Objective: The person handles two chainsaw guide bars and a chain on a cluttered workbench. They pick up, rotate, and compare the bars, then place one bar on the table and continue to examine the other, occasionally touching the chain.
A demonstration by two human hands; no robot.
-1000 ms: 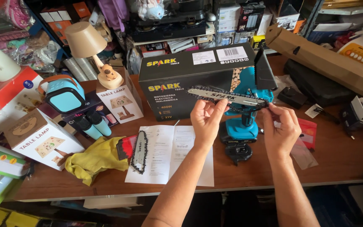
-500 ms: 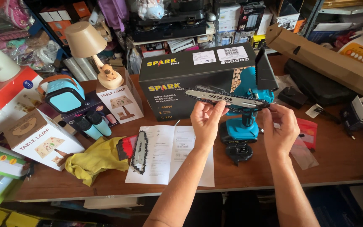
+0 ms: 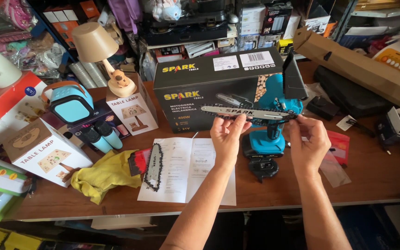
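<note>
Bright, even overhead light, soft shadows under the hands on the table [image 3: 274,194]. Sharp focus; slight wide-angle bending beyond the table's corners

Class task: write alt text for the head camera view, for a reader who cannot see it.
Two bare hands hold a chainsaw bar with its chain level above a wooden table, the left hand at its middle, the right hand at its end. Behind stand a blue saw body and a black box; a leaflet carries a second chain.
</note>
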